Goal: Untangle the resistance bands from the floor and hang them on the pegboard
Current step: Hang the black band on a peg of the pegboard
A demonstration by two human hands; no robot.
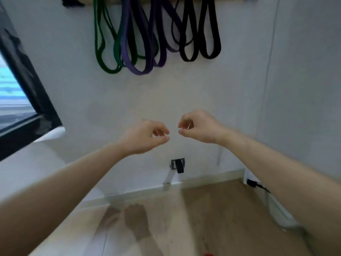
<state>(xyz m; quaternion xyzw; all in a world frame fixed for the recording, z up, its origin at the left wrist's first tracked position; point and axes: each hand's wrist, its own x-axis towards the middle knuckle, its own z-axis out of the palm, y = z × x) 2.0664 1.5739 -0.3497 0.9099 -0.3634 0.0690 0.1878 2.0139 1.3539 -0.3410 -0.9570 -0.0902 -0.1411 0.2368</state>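
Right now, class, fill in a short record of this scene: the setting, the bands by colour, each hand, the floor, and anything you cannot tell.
setting: pale wall, wooden floor, dark-framed window on the left
green bands: hanging on the wall, leftmost
purple bands: hanging in the middle, overlapping the green
black bands: hanging on the right
left hand: raised, fingers curled, holds nothing visible
right hand: raised, fingers pinched, holds nothing visible
floor: small red thing at the bottom edge, unclear what
cannot tell: the pegs, cut off above

Bare wall [184, 93] lies open below the hanging bands [140, 52].
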